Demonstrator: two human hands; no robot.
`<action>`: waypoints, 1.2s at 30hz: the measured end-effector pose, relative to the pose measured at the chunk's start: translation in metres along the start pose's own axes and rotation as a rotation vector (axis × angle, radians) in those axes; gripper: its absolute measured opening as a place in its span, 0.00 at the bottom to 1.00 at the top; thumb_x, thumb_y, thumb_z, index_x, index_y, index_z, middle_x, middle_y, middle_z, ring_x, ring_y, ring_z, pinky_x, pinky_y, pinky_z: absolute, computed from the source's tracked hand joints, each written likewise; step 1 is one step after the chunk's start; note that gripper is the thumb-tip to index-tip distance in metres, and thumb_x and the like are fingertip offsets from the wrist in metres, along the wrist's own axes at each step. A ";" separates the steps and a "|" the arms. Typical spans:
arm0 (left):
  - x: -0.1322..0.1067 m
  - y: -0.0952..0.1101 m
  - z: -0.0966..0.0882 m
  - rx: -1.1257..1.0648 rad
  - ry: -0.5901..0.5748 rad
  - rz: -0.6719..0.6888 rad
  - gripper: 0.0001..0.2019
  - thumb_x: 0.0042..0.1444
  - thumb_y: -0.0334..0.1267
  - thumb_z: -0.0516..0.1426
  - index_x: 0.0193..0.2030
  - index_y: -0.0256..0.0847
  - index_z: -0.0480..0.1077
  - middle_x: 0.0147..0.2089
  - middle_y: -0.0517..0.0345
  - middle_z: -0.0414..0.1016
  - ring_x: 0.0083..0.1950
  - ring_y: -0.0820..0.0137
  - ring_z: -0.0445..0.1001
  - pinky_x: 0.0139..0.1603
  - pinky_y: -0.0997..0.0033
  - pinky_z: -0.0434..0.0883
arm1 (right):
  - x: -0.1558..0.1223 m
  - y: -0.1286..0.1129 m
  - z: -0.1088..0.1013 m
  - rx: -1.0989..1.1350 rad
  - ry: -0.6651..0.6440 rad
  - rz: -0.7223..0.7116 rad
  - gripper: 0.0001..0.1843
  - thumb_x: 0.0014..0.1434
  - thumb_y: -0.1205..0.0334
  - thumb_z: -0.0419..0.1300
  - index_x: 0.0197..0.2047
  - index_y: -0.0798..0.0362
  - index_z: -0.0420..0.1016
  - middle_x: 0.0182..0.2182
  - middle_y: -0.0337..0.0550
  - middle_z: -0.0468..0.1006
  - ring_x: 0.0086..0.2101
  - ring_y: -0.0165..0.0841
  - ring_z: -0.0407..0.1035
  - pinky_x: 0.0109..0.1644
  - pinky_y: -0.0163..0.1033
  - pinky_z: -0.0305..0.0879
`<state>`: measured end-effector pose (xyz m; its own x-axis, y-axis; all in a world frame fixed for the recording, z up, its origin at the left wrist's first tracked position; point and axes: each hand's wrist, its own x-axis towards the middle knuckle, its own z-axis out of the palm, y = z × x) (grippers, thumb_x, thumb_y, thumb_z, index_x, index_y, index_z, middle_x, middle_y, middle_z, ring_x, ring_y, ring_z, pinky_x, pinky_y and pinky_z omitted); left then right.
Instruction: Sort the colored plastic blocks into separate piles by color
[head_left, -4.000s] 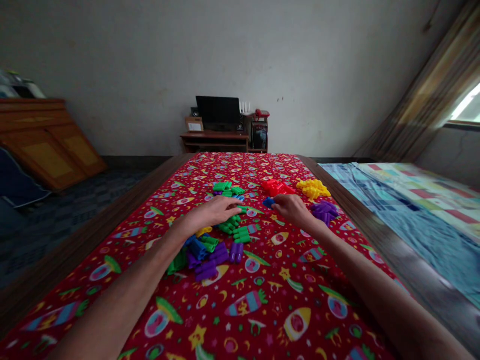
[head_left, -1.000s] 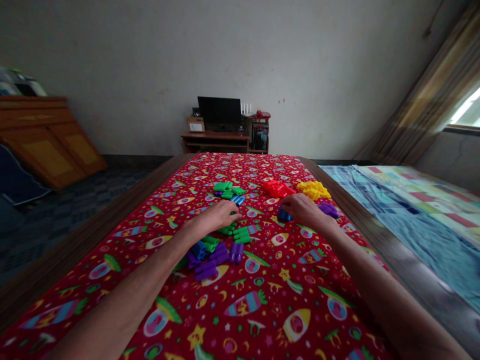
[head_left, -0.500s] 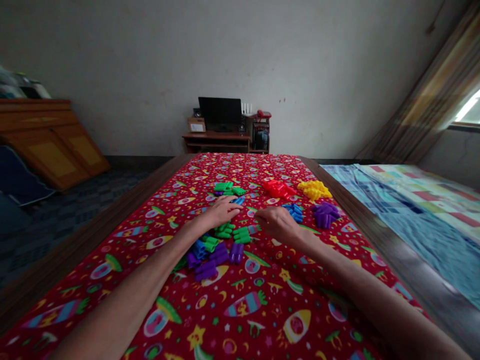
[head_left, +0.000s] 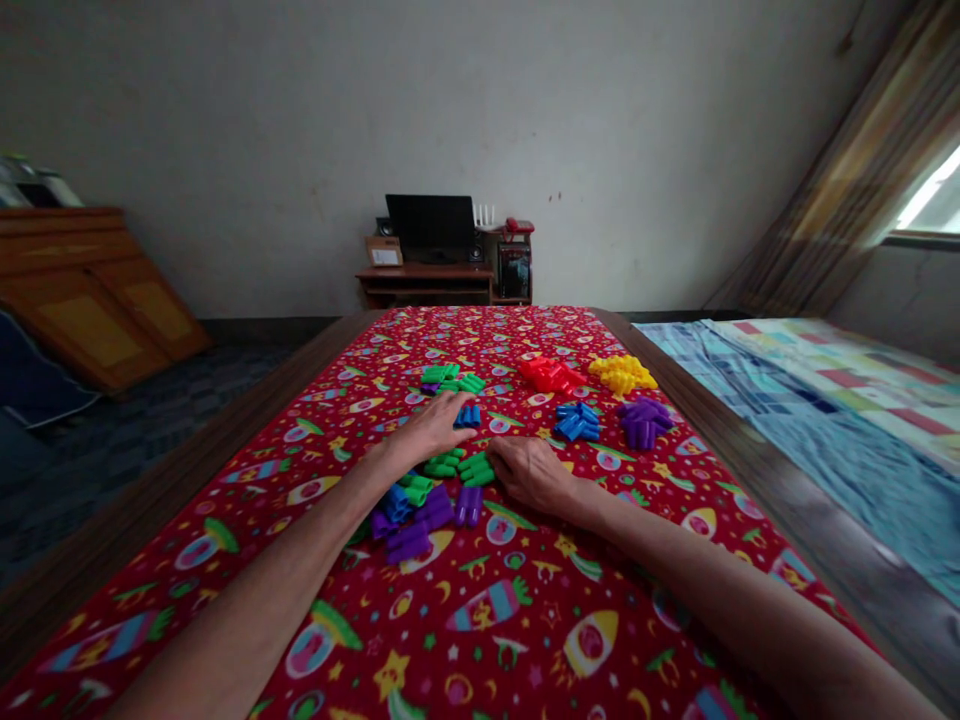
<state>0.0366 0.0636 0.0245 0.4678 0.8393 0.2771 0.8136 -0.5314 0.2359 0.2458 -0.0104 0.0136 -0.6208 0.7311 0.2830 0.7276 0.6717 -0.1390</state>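
My left hand (head_left: 435, 425) reaches over the middle of the cloth, thumb and fingers apart. A blue plastic block (head_left: 469, 416), shaped like joined tubes, shows at the gap between them. My right hand (head_left: 531, 470) is low on the cloth, its fingers closed at the right end of a green block (head_left: 476, 468); the fingertips are partly hidden. More green blocks (head_left: 444, 462) lie under my left wrist. Closer to me is a mixed heap with purple blocks (head_left: 409, 540), and one purple block (head_left: 469, 506) lies beside it.
Sorted piles lie to the right: red blocks (head_left: 551, 375), yellow blocks (head_left: 622, 374), blue blocks (head_left: 577, 421) and purple blocks (head_left: 645, 422). A green pile (head_left: 452, 378) sits beyond my left hand. A red patterned cloth (head_left: 480, 660) covers the table; a bed (head_left: 787, 400) stands right.
My right hand has moved left and toward me, from near the blue pile to the green block. My left hand stays near the loose blue block. The view has shifted slightly.
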 end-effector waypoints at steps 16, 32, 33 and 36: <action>0.013 0.010 -0.008 -0.521 -0.062 -0.267 0.17 0.51 0.45 0.57 0.43 0.37 0.76 0.27 0.57 0.79 0.23 0.68 0.75 0.25 0.71 0.71 | -0.001 -0.009 -0.006 -0.070 -0.074 -0.079 0.11 0.66 0.66 0.47 0.45 0.56 0.69 0.38 0.50 0.78 0.38 0.37 0.72 0.37 0.37 0.62; -0.001 0.036 -0.032 -0.485 -0.055 -0.120 0.19 0.52 0.50 0.57 0.46 0.39 0.70 0.39 0.51 0.80 0.42 0.60 0.79 0.39 0.63 0.75 | 0.007 0.020 -0.025 0.095 0.146 0.269 0.15 0.67 0.57 0.49 0.47 0.55 0.73 0.33 0.46 0.80 0.32 0.34 0.72 0.34 0.34 0.57; -0.004 0.034 -0.039 -0.438 -0.032 -0.133 0.20 0.53 0.50 0.56 0.47 0.39 0.71 0.39 0.51 0.80 0.42 0.60 0.79 0.40 0.63 0.75 | 0.006 0.026 -0.032 0.047 0.136 0.273 0.15 0.67 0.57 0.50 0.46 0.55 0.74 0.34 0.48 0.80 0.34 0.34 0.72 0.36 0.34 0.58; -0.018 0.022 -0.058 -0.290 -0.044 -0.146 0.20 0.55 0.51 0.54 0.46 0.40 0.74 0.40 0.52 0.81 0.41 0.61 0.79 0.42 0.65 0.74 | 0.002 0.045 -0.046 -0.081 0.125 0.298 0.15 0.66 0.58 0.51 0.42 0.57 0.76 0.39 0.52 0.80 0.40 0.35 0.72 0.44 0.35 0.60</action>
<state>0.0260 0.0301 0.0791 0.3733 0.9098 0.1815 0.7440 -0.4104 0.5273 0.2913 0.0158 0.0516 -0.3401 0.8702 0.3564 0.8959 0.4150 -0.1583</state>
